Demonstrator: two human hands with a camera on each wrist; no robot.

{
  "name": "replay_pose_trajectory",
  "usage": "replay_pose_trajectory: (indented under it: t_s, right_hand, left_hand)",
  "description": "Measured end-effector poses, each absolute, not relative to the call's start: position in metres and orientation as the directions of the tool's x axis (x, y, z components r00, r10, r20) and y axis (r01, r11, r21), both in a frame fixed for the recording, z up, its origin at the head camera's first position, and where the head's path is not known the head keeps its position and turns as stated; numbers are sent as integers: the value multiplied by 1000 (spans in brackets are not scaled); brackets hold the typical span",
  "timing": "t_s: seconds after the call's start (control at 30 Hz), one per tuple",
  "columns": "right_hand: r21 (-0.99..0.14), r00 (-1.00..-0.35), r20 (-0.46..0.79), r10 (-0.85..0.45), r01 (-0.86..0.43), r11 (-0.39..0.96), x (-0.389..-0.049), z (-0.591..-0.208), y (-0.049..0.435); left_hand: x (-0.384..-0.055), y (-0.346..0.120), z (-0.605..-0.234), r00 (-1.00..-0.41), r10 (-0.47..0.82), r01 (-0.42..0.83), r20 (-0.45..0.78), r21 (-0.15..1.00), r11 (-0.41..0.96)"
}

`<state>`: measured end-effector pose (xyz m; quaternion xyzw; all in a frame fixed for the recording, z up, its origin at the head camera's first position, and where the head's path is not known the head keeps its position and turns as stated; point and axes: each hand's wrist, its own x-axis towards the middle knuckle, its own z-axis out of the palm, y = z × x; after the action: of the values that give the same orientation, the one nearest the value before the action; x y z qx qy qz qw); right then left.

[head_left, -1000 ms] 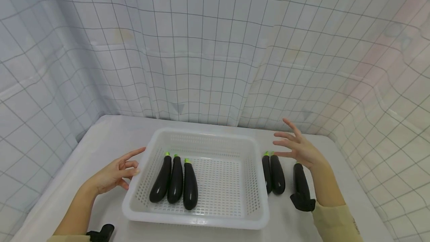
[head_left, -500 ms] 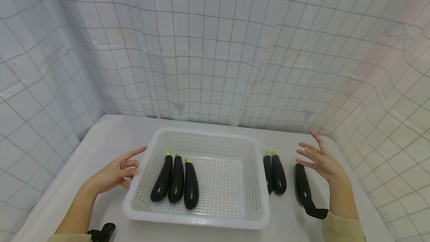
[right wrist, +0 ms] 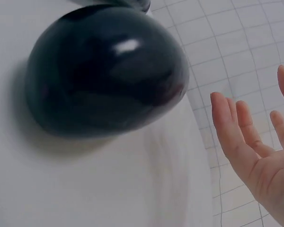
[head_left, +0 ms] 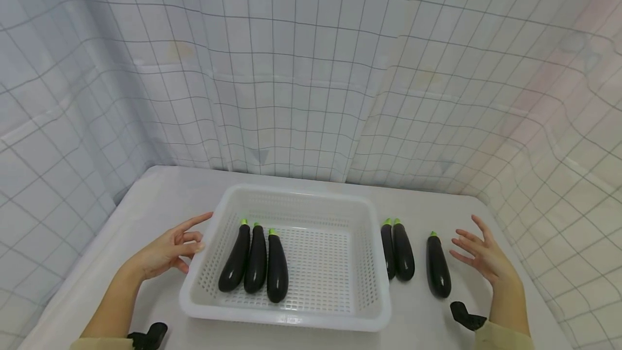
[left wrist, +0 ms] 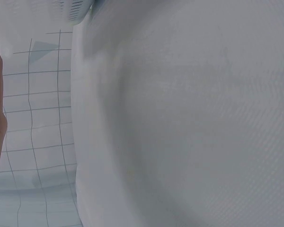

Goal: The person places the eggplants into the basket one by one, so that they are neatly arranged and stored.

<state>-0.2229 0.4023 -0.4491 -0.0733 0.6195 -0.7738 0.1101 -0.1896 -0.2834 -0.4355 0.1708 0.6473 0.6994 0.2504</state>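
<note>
A white plastic basket (head_left: 311,324) with slotted sides stands on the table, three dark eggplants (head_left: 255,261) lying side by side in its left half, green stem ends pointing away. At its left rim is my left hand (head_left: 162,253), index finger extended and fingertips touching the rim. My right hand (head_left: 486,255) is held at the far right with spread, loosely bent fingers, holding nothing. Just left of it lies a single eggplant (head_left: 439,266); its rounded end looms large in the right wrist view as a dark eggplant (right wrist: 109,71), apart from the fingers.
Two more eggplants (head_left: 402,253) lie together against the outside of the basket's right wall. The white-covered table (head_left: 340,342) is enclosed at the back and both sides by a grid-patterned curtain (head_left: 301,96).
My right hand has moved rightward and nearer to me, away from the basket and past the single eggplant, uncovering its green stem. My left hand has stayed at the rim.
</note>
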Motion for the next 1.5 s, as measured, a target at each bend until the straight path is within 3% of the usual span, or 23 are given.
replay_pose_trajectory:
  t_s: [0.3,0.8,1.5]
  right_hand:
    - [-988,-963,-148,-224,152,-1,-218,-464,409]
    - [-946,-941,-294,-166,262,188,-216,-475,398]
    - [-895,-895,-396,-206,325,306,-215,-470,381]
  left_hand:
    - [-190,-284,-437,-811,581,-127,-73,990,-54]
    - [-191,-284,-441,-812,579,-130,-77,990,-50]
    - [-191,-284,-442,-821,561,-140,-102,990,-24]
